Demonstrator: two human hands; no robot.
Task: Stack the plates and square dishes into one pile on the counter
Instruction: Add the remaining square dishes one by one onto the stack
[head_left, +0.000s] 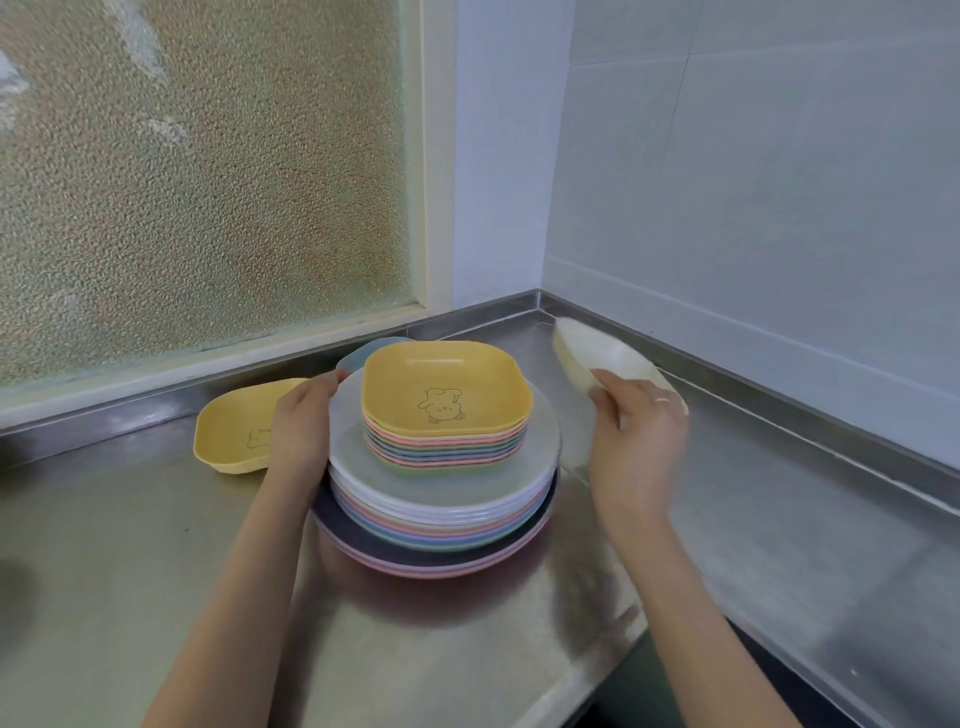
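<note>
A pile of round plates (441, 499) in white, pink, blue and dark tones stands on the steel counter (156, 571). On top of it sits a stack of several square dishes, the uppermost yellow dish (447, 387) showing a bear drawing. My left hand (301, 431) rests against the left rim of the round plates. My right hand (639, 431) holds a cream square dish (592, 358), tilted on edge and blurred, to the right of the pile. Another yellow square dish (234, 431) lies on the counter left of the pile. A blue dish (363, 353) peeks out behind the pile.
A frosted window (208, 171) with a cream frame runs along the back. White tiled walls (753, 182) meet at the corner on the right. The counter's front edge drops away at the lower right (613, 670).
</note>
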